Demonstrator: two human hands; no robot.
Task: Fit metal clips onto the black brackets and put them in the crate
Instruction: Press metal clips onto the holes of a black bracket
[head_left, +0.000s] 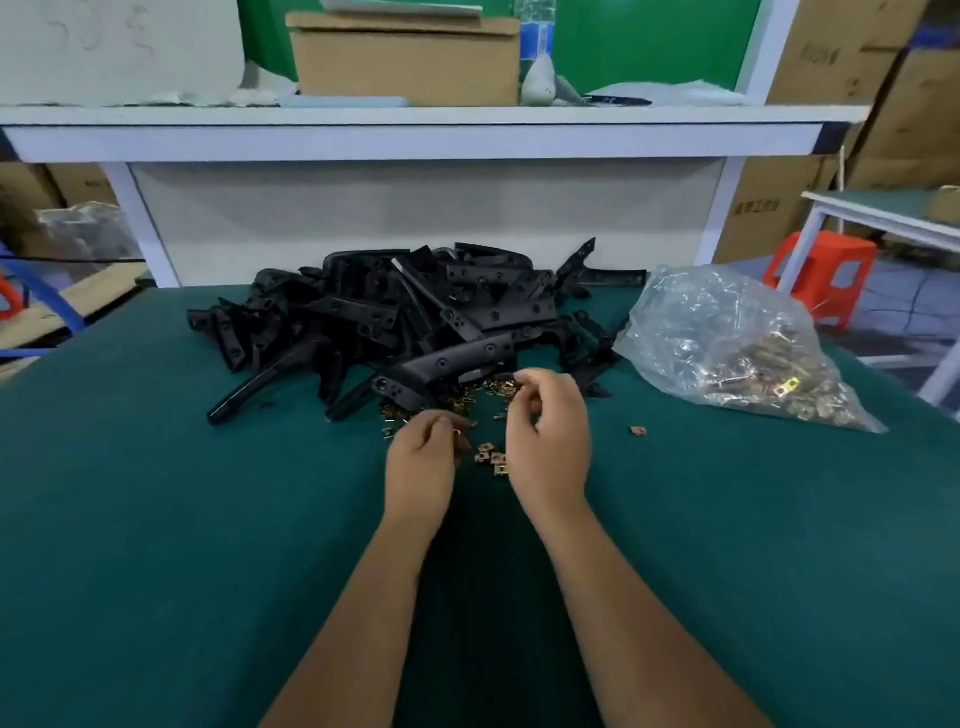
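Just above the loose scatter of metal clips (488, 457) on the green surface (156, 519), the left hand (423, 462) curls its fingers round what looks like one clip; the right hand (550, 431), beside it and slightly farther out, pinches another at its fingertips; directly beyond both lies the pile of black brackets (415, 317), the nearest bracket (441, 369) running left-low to right-high, its raised end close to the right hand; the clip bag (737, 348) sits off right; no crate shows.

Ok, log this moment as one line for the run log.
stage: picking clips | left hand: pinches small brass-coloured metal clip | right hand: pinches clip at loose clips | pile of black plastic brackets: untouched
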